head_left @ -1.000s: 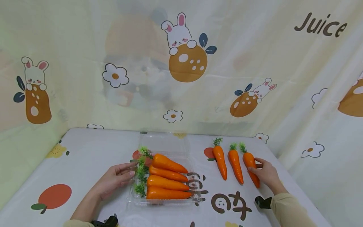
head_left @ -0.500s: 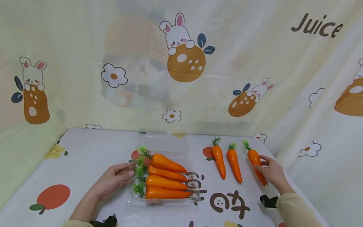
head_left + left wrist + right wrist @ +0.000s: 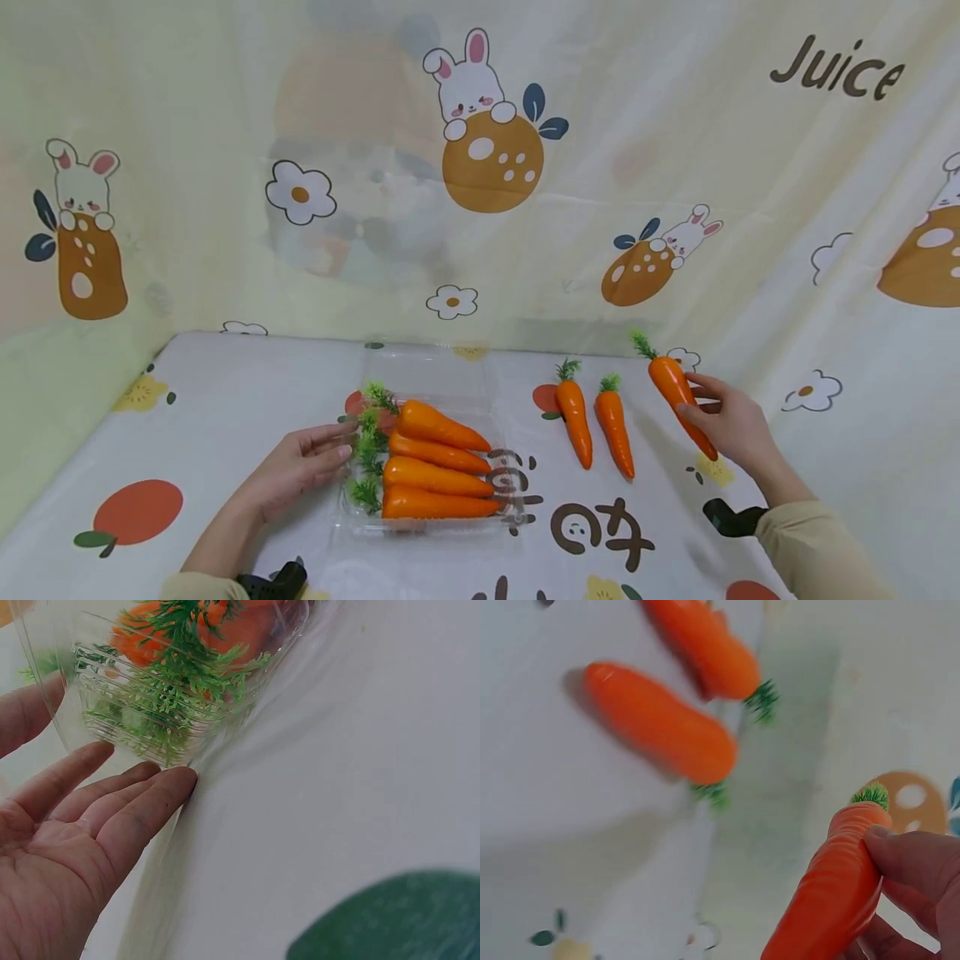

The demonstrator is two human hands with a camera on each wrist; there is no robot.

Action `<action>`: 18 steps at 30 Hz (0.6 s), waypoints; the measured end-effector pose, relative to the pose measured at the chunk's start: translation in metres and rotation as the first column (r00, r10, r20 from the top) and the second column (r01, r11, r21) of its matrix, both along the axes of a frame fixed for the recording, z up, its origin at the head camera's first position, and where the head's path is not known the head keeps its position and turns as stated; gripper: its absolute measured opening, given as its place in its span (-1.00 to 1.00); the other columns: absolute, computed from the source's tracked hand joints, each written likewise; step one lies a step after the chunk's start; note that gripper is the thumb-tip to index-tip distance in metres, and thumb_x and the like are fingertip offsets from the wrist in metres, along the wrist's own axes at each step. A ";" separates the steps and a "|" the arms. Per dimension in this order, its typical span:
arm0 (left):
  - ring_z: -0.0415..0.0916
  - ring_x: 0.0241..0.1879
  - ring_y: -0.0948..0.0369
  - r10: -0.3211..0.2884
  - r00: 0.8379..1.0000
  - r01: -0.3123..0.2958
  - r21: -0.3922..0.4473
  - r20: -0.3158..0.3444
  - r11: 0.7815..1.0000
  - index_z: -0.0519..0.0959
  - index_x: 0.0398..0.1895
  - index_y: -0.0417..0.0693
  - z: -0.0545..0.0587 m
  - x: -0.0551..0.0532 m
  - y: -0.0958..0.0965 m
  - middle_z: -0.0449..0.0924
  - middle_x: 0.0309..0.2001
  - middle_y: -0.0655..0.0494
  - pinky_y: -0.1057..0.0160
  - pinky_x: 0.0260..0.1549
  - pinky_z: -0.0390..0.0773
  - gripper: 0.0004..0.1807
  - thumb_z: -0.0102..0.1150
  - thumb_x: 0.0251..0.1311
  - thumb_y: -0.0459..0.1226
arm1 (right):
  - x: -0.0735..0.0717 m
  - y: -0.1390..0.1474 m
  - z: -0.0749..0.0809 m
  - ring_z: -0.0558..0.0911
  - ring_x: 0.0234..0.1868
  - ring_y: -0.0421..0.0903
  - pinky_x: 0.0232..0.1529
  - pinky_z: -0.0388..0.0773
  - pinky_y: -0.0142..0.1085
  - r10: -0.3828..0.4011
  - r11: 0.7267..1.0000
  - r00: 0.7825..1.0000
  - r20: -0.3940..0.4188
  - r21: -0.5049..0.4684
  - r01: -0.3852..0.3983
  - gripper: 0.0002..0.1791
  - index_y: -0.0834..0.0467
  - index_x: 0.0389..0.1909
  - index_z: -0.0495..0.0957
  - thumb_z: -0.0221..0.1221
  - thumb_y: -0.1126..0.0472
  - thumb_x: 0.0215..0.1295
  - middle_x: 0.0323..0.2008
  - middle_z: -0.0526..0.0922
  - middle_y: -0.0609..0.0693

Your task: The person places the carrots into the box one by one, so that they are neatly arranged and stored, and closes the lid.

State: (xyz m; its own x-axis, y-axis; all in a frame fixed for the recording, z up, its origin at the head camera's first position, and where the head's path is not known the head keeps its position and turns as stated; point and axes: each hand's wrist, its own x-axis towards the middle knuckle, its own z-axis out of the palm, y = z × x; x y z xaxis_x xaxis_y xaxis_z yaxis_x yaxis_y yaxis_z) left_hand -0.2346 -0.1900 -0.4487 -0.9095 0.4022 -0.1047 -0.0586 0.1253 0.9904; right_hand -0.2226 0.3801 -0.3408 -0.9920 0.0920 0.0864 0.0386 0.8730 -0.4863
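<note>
My right hand (image 3: 731, 421) holds a toy carrot (image 3: 678, 400) between thumb and fingers, raised over the right side of the table; its green tuft points up and away. In the right wrist view the thumb presses the held carrot (image 3: 840, 889) near its leafy end. My left hand (image 3: 300, 467) rests at the left side of a clear plastic box (image 3: 420, 527), fingers nearly straight. Its fingertips (image 3: 180, 780) are right at the box wall in the left wrist view. Inside the box several carrots (image 3: 438, 475) lie side by side, tufts to the left.
Two more carrots, one (image 3: 574, 425) left of the other (image 3: 615, 435), lie on the white printed tablecloth (image 3: 247, 400) between the box and my right hand. The box's clear lid (image 3: 427, 371) lies folded back behind it. A patterned curtain (image 3: 360, 100) hangs along the back and sides.
My right hand has drawn the third carrot away to the right from the other two and lifted it off the table. My left hand stays by the box.
</note>
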 end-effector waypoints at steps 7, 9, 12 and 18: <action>0.36 0.42 -0.21 -0.011 1.000 0.011 0.007 -0.008 1.000 0.23 0.51 -0.37 0.001 0.000 -0.001 0.24 0.49 -0.37 0.09 0.17 0.66 -0.33 0.14 0.48 -0.21 | 0.005 -0.033 0.032 0.59 0.09 0.36 -0.21 0.62 -0.33 0.097 0.995 0.993 -0.064 0.025 -0.096 -0.34 0.28 0.49 0.29 0.21 0.10 0.48 0.22 0.52 0.44; 0.36 0.42 -0.21 -0.012 1.000 0.012 0.019 -0.006 1.000 0.22 0.51 -0.38 0.001 0.000 -0.001 0.24 0.49 -0.39 0.09 0.18 0.66 -0.32 0.14 0.48 -0.21 | 0.008 -0.044 0.040 0.61 0.08 0.33 -0.18 0.60 -0.33 0.130 0.991 0.989 -0.077 0.037 -0.127 -0.35 0.25 0.48 0.31 0.21 0.10 0.48 0.23 0.53 0.41; 0.37 0.41 -0.20 -0.011 1.000 0.011 0.034 -0.005 0.999 0.21 0.51 -0.41 0.001 0.000 -0.001 0.23 0.49 -0.40 0.10 0.17 0.66 -0.32 0.15 0.48 -0.22 | 0.012 -0.060 0.050 0.64 0.07 0.28 -0.14 0.60 -0.39 0.184 0.982 0.978 -0.101 0.057 -0.179 -0.38 0.22 0.47 0.36 0.23 0.14 0.46 0.22 0.57 0.36; 0.36 0.42 -0.21 -0.010 1.000 0.010 0.040 -0.008 0.999 0.21 0.51 -0.41 0.000 0.000 -0.001 0.23 0.49 -0.40 0.06 0.20 0.64 -0.31 0.15 0.47 -0.22 | 0.016 -0.090 0.062 0.67 0.01 0.14 -0.11 0.56 -0.63 0.312 0.950 0.939 -0.145 0.069 -0.305 -0.45 0.20 0.38 0.46 0.28 0.23 0.41 0.14 0.66 0.24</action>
